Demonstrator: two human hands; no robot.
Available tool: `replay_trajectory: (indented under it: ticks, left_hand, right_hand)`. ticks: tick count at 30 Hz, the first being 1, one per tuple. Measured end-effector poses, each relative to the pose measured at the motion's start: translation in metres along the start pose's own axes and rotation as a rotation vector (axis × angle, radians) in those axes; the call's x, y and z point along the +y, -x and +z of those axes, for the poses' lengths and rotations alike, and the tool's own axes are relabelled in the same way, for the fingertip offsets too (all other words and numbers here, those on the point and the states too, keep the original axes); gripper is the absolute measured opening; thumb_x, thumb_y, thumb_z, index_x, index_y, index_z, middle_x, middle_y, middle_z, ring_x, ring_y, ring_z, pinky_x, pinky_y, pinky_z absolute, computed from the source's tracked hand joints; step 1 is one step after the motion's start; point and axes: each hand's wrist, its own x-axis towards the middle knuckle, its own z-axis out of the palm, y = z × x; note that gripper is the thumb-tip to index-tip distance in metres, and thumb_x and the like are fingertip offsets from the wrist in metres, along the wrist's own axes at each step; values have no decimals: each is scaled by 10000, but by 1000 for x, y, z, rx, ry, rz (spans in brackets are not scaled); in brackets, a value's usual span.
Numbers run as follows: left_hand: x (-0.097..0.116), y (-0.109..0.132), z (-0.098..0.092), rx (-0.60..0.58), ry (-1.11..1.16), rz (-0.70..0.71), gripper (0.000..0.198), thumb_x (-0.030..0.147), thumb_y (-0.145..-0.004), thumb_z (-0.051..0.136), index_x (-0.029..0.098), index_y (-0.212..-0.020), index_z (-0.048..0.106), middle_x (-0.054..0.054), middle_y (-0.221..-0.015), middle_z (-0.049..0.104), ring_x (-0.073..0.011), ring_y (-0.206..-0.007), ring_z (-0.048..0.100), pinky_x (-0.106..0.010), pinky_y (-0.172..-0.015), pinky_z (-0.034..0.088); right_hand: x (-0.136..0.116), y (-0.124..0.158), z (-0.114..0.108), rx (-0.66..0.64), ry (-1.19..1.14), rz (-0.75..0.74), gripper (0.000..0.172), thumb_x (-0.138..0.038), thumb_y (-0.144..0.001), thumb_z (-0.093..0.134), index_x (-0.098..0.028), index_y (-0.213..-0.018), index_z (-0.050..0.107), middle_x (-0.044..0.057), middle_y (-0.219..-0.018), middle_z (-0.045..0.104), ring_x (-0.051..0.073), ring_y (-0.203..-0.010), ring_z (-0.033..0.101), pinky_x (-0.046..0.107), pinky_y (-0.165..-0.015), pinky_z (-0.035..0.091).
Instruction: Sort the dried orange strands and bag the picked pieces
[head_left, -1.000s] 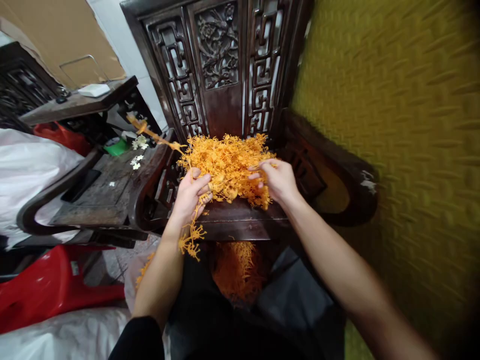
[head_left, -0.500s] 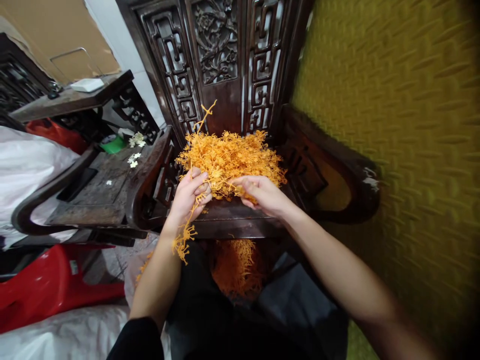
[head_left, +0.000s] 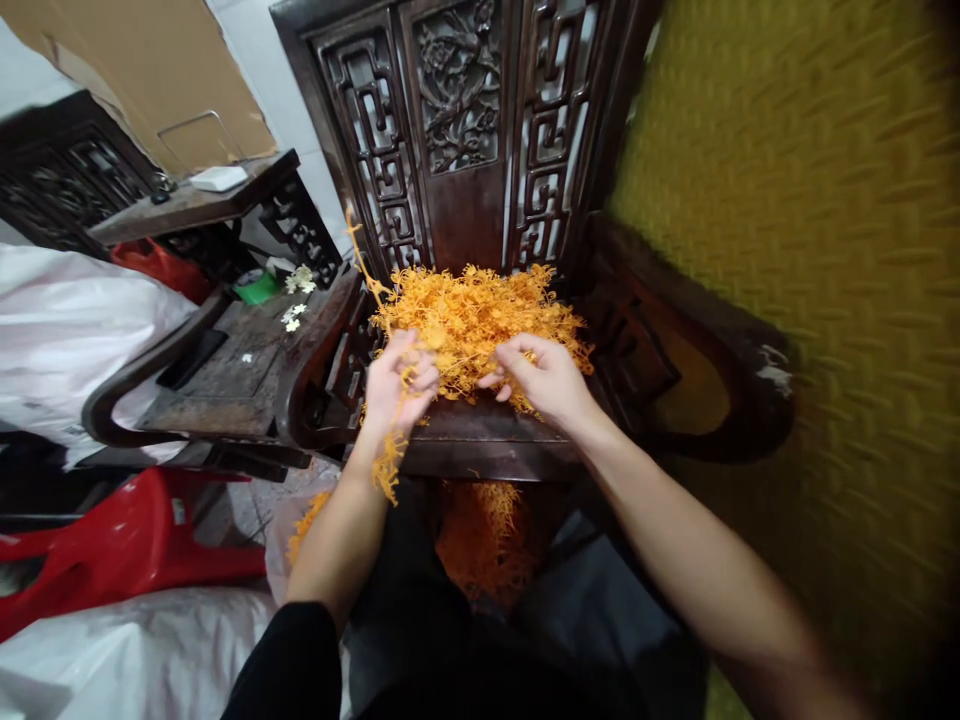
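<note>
A heap of orange plastic sprigs lies on the seat of a dark carved wooden chair. My left hand is closed on a bunch of these sprigs; one end hangs below my wrist and a thin stem sticks up past the chair's armrest. My right hand rests at the front of the heap with fingers curled, pinching into the sprigs. More orange sprigs lie under the chair's front edge, between my knees.
A second dark wooden chair stands to the left with small white flowers on it. A red plastic stool lies lower left beside white bags. A yellow textured wall fills the right.
My right hand has gone from the heap's right side to its front near my left hand. The long stem held in my left hand has swung upright. The view has shifted slightly.
</note>
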Motion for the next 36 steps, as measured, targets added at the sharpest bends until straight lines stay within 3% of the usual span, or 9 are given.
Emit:
replay_trajectory:
  ticks: [3, 5, 9, 15, 19, 24, 27, 30, 36]
  left_hand:
    - [16, 1, -9, 64, 15, 220, 453, 175, -871, 640, 209, -703, 221, 102, -510, 165, -30, -370, 156, -175, -373, 138]
    - [15, 3, -10, 20, -53, 162, 468, 190, -840, 682, 211, -713, 232, 105, -509, 178, -31, -373, 155, -167, -370, 131]
    - [-8, 9, -1, -158, -240, -136, 474, 196, -768, 777, 227, -764, 304, 116, -514, 238, -35, -380, 204, -145, -369, 149]
    - [-23, 9, 4, -210, -372, -340, 493, 232, -738, 810, 229, -772, 318, 110, -531, 279, -35, -400, 261, -133, -374, 172]
    - [-24, 8, 5, -217, -410, -335, 500, 242, -726, 821, 229, -783, 325, 113, -535, 282, -35, -406, 270, -130, -378, 186]
    - [-21, 9, 6, -197, -400, -303, 536, 199, -683, 837, 231, -779, 310, 121, -552, 261, -29, -411, 261, -134, -381, 207]
    - [-16, 10, 5, -141, -355, -245, 555, 194, -680, 834, 233, -771, 288, 122, -550, 242, -30, -408, 238, -139, -376, 198]
    - [-15, 9, 3, -133, -326, -178, 558, 239, -719, 825, 232, -762, 268, 113, -542, 239, -40, -412, 249, -142, -378, 171]
    - [-23, 0, -6, -107, -421, -53, 527, 391, -791, 796, 223, -753, 298, 101, -569, 259, -41, -452, 261, -163, -413, 176]
  right_hand:
    - [0, -11, -23, 259, -106, -86, 504, -644, -677, 820, -198, -730, 594, -14, -619, 587, 175, -526, 678, 233, -354, 472]
    - [-4, -13, -30, 299, -156, -118, 474, -609, -699, 824, -195, -751, 599, 20, -757, 663, 176, -610, 714, 225, -383, 494]
    - [-19, -1, -18, 59, -176, -32, 427, -533, -729, 830, -163, -789, 627, 111, -1046, 741, 211, -857, 753, 235, -523, 568]
    - [-30, 16, -3, -132, 48, -28, 462, -505, -854, 723, -184, -1186, 708, -36, -612, 599, 79, -446, 487, 204, -383, 324]
    - [-25, 16, 8, -243, 287, -65, 345, -500, -832, 740, -168, -923, 756, -30, -607, 589, 70, -469, 446, 228, -450, 347]
    - [-18, -8, -8, 317, -44, -192, 408, -554, -820, 734, -211, -727, 535, -71, -524, 454, 70, -419, 390, 211, -387, 278]
    - [-19, -23, -33, 517, -271, -167, 434, -535, -768, 784, -217, -759, 489, -52, -641, 562, 66, -444, 462, 182, -362, 281]
    - [-18, -25, -41, 441, -296, -37, 389, -468, -734, 816, -196, -770, 541, 19, -814, 684, 81, -507, 553, 173, -359, 308]
    - [-16, -7, -11, 208, -275, 56, 339, -414, -648, 888, -176, -752, 670, 19, -802, 630, 91, -551, 562, 189, -359, 312]
